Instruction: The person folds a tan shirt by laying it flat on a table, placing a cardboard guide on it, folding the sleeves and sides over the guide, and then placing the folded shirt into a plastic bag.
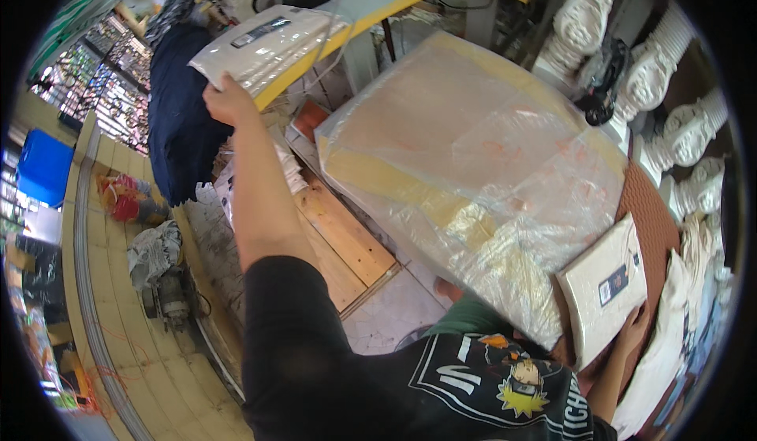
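My left arm stretches far forward to a stack of clear-bagged white garments point(272, 43) on a yellow-edged table. My left hand point(229, 102) is closed at the near left corner of that stack, its thumb against the plastic. Low on the right, my right hand point(630, 331) grips the right edge of a folded beige garment in a clear bag point(595, 299), which bears a dark tag. The fingers of this hand are partly hidden. The bagged garment rests on the brown textured cover point(646, 212), beside a broad padded surface wrapped in clear plastic point(473, 149).
White ribbed columns point(587, 15) stand along the right, with pale folded cloth point(670, 323) below them. Wooden boards point(339, 244) lie on the tiled floor. Dark blue cloth point(181, 110) hangs left of the table. A blue bin point(46, 167) and a small motor point(169, 299) are at left.
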Demonstrator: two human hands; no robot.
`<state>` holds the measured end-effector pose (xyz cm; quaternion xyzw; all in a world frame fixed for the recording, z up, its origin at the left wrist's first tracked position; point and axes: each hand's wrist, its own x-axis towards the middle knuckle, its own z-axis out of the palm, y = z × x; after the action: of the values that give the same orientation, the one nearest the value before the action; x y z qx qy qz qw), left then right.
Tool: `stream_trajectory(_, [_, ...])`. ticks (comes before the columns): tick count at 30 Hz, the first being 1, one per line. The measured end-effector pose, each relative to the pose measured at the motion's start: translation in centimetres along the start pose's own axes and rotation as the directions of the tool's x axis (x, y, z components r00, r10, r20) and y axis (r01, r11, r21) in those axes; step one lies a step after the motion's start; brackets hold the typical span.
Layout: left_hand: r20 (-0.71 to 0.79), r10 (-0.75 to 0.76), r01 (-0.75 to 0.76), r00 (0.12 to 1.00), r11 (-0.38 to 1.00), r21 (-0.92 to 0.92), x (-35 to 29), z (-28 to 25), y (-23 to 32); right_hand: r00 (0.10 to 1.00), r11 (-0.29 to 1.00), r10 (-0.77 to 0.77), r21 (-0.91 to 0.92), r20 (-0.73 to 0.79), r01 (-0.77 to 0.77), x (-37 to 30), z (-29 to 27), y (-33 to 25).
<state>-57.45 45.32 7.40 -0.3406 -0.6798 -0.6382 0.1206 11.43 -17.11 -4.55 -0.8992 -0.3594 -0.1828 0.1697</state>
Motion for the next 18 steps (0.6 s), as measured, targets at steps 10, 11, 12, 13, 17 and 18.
stream_trajectory(10, [-0.082,0.304,-0.312,0.949,0.945,-0.103,2.7,1.9,-1.7,0.98,0.974,0.201,0.112,-0.015,-0.198,-0.6,0.3,-0.9])
stream_trajectory(11, [-0.022,0.267,-0.26,0.963,0.912,-0.318,-0.6,1.0,-0.3,0.97,0.962,0.241,0.142,-0.037,-0.234,-0.5,0.1,-2.0])
stream_trajectory(12, [0.032,0.23,-0.181,0.973,0.84,-0.512,-3.8,-0.6,1.5,0.958,0.945,0.281,0.193,-0.058,-0.265,-0.3,-0.4,-3.0])
stream_trajectory(13, [0.127,0.216,-0.109,0.968,0.822,-0.559,-8.6,-2.8,3.5,0.946,0.899,0.322,0.325,-0.038,-0.292,0.2,-1.2,-4.8])
stream_trajectory(17, [0.701,0.263,0.335,0.663,0.733,-0.592,-29.2,-11.5,12.0,0.894,0.603,0.449,0.744,-0.016,-0.289,-1.3,-2.4,-3.9])
stream_trajectory(18, [0.748,0.383,0.443,0.543,0.626,-0.642,-33.5,-12.9,12.4,0.888,0.466,0.459,0.839,0.041,-0.279,-1.6,-2.8,-4.6])
